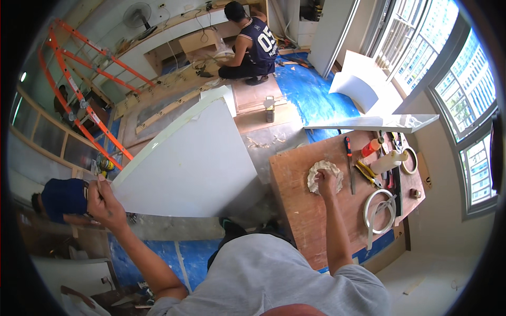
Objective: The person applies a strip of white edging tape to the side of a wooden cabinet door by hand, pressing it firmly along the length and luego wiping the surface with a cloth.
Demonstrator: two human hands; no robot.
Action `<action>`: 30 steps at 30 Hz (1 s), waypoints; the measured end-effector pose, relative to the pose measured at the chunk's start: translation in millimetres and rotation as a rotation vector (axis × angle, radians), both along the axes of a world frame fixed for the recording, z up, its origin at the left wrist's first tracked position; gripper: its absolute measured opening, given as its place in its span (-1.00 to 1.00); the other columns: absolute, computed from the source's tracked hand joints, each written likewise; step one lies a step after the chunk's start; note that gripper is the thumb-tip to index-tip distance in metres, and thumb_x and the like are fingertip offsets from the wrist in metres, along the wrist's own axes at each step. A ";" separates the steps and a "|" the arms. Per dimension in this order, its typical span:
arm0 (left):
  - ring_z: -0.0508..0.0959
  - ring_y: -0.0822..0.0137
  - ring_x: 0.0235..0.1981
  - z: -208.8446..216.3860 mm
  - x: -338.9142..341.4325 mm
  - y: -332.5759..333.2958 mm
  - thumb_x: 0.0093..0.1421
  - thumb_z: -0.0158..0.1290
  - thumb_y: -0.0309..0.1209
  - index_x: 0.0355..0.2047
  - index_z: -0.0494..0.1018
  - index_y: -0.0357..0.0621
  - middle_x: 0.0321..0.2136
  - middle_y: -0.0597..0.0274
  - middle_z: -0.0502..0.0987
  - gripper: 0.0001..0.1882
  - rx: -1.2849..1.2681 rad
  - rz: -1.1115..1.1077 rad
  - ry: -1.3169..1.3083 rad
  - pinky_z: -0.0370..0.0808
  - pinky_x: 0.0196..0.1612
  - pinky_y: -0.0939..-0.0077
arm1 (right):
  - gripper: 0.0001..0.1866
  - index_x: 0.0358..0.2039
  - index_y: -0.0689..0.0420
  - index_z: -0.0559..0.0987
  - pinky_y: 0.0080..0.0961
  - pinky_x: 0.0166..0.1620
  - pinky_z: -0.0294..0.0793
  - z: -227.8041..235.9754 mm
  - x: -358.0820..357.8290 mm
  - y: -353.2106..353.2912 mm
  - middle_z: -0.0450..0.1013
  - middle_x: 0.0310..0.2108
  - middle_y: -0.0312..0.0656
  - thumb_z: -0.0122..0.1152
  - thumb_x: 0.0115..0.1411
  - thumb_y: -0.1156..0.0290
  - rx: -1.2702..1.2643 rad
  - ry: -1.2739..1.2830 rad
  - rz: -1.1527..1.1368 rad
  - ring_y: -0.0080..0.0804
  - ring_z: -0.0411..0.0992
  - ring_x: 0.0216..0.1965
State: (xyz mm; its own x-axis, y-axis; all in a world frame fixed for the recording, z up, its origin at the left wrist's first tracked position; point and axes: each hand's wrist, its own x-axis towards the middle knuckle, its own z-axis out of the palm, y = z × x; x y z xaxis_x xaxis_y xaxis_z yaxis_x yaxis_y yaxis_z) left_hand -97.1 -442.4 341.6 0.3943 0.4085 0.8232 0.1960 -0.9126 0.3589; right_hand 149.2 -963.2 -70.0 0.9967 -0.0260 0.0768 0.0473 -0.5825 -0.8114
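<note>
A large white panel (184, 158) with a pale edge strip leans in front of me, slanting up and away. My left hand (105, 204) is closed at its near left corner, fingers curled over the edge. To my right, a cream, crumpled round wad (312, 179), putty or cloth, lies on a reddish wooden worktop (295, 221). Into its middle presses my right hand (327, 184), fingers bunched together; the fingertips are partly hidden. Beside it lie a long file (351, 166) with a red and black handle and yellow-handled pliers (368, 174).
A white glue bottle (389, 162), a red bottle (371, 148) and rolls of white edging (366, 213) rest on the worktop. A person (255, 45) crouches at the far wall; another in a blue cap (63, 197) is beyond my left hand. An orange ladder (79, 100) stands left.
</note>
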 end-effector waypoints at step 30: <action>0.29 0.52 -0.50 2.2 -1.7 1.2 0.41 0.16 -0.45 -0.46 0.33 -0.29 -0.57 0.29 0.36 -0.68 -0.028 -0.084 0.057 0.27 -0.42 0.54 | -0.81 -0.30 0.20 0.71 -0.36 -0.31 0.54 9.1 -36.7 38.2 0.56 -0.36 -0.17 0.26 0.36 0.37 0.181 0.367 0.113 -0.38 0.54 -0.39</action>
